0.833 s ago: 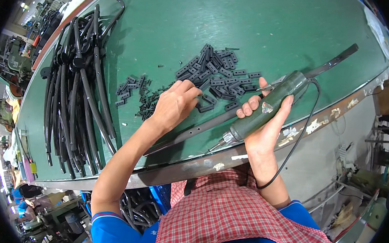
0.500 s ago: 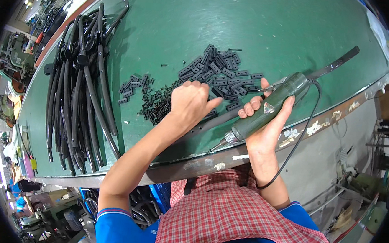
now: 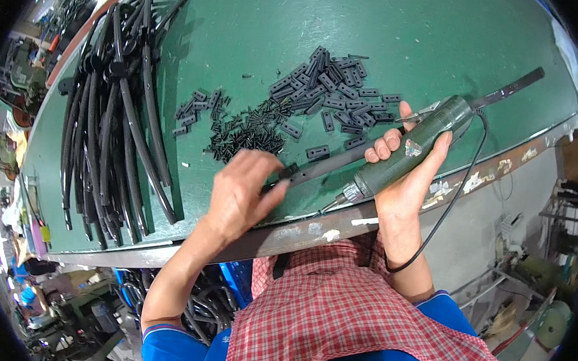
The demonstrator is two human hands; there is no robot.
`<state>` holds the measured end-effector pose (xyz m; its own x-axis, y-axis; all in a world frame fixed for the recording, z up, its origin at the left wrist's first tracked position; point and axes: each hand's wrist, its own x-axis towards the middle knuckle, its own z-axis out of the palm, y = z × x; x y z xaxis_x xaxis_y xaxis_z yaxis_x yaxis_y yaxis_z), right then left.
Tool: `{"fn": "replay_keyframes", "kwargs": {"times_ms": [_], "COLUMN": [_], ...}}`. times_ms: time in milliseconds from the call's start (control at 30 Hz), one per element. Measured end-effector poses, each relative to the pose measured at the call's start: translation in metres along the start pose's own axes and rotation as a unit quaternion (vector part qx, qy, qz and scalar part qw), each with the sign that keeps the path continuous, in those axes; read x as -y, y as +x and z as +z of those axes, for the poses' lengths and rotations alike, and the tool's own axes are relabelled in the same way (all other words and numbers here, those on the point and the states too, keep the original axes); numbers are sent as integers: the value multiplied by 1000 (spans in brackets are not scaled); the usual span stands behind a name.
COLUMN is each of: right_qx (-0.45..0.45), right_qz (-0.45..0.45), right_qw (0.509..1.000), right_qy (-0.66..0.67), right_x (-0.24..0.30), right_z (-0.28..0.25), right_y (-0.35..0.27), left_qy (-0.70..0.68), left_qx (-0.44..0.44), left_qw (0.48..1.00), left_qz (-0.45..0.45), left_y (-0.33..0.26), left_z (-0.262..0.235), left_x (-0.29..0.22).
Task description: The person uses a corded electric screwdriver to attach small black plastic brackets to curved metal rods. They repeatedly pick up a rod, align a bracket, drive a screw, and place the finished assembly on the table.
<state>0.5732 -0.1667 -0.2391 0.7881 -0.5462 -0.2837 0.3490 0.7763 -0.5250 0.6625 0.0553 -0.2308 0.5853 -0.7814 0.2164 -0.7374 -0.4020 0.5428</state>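
Note:
My right hand (image 3: 404, 179) is closed around a green power screwdriver (image 3: 410, 149); its bit points down and left toward the table's front edge. A long black tube (image 3: 327, 166) with small holes lies slanted beneath the screwdriver, its flattened end (image 3: 513, 86) reaching up to the right. At the tube's near left end, my left hand (image 3: 237, 193) curls its slightly blurred fingers, with a small dark piece by the fingertips that I cannot make out. Just beyond that hand spreads a heap of small black screws (image 3: 245, 133). Black rectangular blocks with holes (image 3: 336, 92) are piled farther back.
Bent black tubes (image 3: 113, 126) are stacked on the left of the green table (image 3: 436, 36). A smaller group of blocks (image 3: 192, 112) lies beside the screws. A black cord (image 3: 470, 167) hangs from the screwdriver past my right wrist. More black tubes (image 3: 205, 303) sit below the table.
My left hand has come back from over the screws and blocks, moving left and nearer to the tube's left end. My right hand keeps its grip on the screwdriver. The whole view has shifted slightly.

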Motion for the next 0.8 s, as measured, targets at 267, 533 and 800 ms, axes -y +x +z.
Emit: {"fn": "replay_keyframes", "kwargs": {"times_ms": [267,533,800], "right_qx": [22,242,301], "right_qz": [-49,-199,-154], "right_qw": [998,940,875], "right_qy": [-36,-137,-347], "right_x": [4,-16,-32], "right_z": [18,73,85], "right_y": [-2,-15,-22], "left_qy": [-67,-101,-130], "left_qx": [-79,-64,-66], "left_qw": [994,992,989], "left_qz": [-16,-28,-15], "left_y": [-21,-23,-25], "left_z": [43,40,41], "left_x": [7,8,12]}}
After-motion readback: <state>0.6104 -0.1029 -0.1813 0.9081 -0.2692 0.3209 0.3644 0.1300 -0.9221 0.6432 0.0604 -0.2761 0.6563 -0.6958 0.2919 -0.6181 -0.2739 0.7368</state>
